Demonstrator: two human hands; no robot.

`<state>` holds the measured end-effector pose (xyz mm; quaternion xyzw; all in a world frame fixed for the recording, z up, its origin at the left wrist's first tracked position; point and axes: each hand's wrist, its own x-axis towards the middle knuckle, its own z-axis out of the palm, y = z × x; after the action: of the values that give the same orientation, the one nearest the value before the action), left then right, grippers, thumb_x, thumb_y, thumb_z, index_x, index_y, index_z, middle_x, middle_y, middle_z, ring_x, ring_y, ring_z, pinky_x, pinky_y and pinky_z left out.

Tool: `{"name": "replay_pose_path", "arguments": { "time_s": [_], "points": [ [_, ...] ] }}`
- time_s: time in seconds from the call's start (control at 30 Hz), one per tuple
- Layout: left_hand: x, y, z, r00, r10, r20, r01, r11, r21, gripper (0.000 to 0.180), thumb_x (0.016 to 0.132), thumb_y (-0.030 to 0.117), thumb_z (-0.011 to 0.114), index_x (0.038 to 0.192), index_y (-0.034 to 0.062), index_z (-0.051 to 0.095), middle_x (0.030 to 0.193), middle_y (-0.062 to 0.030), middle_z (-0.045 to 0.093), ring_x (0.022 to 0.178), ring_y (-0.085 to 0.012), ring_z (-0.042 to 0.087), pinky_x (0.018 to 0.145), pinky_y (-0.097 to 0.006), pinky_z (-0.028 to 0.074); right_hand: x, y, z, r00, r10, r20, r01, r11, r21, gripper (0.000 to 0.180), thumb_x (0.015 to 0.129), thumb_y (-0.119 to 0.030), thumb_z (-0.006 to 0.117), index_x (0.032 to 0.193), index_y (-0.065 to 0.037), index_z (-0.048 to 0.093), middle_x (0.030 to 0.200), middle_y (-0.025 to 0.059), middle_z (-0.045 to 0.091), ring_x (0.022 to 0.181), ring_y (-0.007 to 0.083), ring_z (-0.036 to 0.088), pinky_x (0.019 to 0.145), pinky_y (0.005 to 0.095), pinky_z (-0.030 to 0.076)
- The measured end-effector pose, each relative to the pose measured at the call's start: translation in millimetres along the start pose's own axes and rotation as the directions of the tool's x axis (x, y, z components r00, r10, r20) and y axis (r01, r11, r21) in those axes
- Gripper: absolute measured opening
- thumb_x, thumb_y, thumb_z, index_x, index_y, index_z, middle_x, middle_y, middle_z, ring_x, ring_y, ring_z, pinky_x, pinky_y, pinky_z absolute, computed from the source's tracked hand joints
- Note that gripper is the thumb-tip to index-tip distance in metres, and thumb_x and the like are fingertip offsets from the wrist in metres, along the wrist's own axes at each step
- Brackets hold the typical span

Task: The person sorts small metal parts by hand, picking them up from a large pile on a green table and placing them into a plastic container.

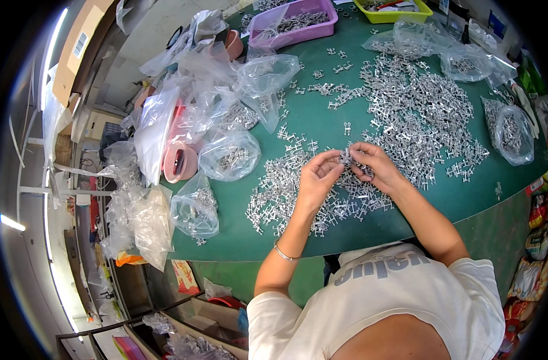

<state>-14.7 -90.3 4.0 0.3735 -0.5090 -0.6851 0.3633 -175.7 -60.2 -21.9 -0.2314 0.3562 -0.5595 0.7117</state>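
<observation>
Two bare hands meet above the broad heap of loose silver metal pieces: the left hand, its fingers narrowed, and the right hand, its fingers curled in, pinch small silver metal parts between them; how many, I cannot tell. They are probably close because such little parts need both sets of fingertips. Left of the heap lie clear plastic bags; beyond it, a lilac plastic tray likely keeps more contained.

We see silver-grey parts around our fingers; green tabletop beneath them; purple tray and yellow tray beyond them.
</observation>
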Motion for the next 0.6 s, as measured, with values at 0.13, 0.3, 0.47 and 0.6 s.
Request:
{"name": "replay_pose_path", "arguments": {
  "time_s": [0.13,0.3,0.47,0.6],
  "points": [
    [1.2,-4.2,-6.6,0.992,-0.109,0.062,0.112,0.993,-0.041,0.025,0.084,0.005,0.057,0.107,-0.0058,0.052,0.085,-0.0053,0.06,0.076,-0.0107,0.056,0.07,-0.023,0.046,-2.2,1.2,0.3,0.998,-0.061,-0.017,0.058,0.983,-0.175,0.014,0.087,-0.017,0.055,0.083,-0.004,0.056,0.069,-0.0002,0.052,0.05,0.0042,0.044,0.036,0.0171,0.026],
    [-1.7,-9.9,-17.3,0.994,-0.11,0.011,0.11,0.994,-0.015,0.019,0.085,0.01,0.058,0.098,-0.0032,0.056,0.081,-0.0046,0.06,0.074,-0.0104,0.056,0.069,-0.023,0.046,-0.9,1.0,-1.4,0.996,0.084,0.019,-0.076,0.963,-0.257,0.017,0.087,-0.019,0.056,0.086,-0.002,0.057,0.07,0.0002,0.053,0.047,0.0044,0.044,0.034,0.0174,0.024],
    [-2.3,-0.2,-39.1,0.992,-0.086,0.094,0.064,0.975,0.215,0.011,0.085,0.009,0.057,0.091,-0.0009,0.057,0.08,-0.0029,0.06,0.073,-0.0097,0.057,0.07,-0.022,0.046,-0.2,1.4,-1.6,0.994,-0.04,-0.104,0.007,0.952,-0.305,0.02,0.087,-0.019,0.055,0.092,0.0,0.058,0.076,0.0029,0.055,0.048,0.0052,0.044,0.034,0.0178,0.025],
    [-9.2,-4.3,-42.6,0.992,0.121,-0.04,-0.08,0.835,0.544,0.01,0.081,0.0,0.058,0.09,-0.002,0.057,0.076,-0.006,0.063,0.072,-0.0092,0.06,0.066,-0.021,0.045,1.2,-4.3,-1.1,0.985,-0.116,-0.126,0.096,0.983,-0.154,0.021,0.087,-0.019,0.054,0.093,0.0,0.058,0.082,0.0048,0.055,0.049,0.0065,0.045,0.035,0.0185,0.027]
  ]
}}
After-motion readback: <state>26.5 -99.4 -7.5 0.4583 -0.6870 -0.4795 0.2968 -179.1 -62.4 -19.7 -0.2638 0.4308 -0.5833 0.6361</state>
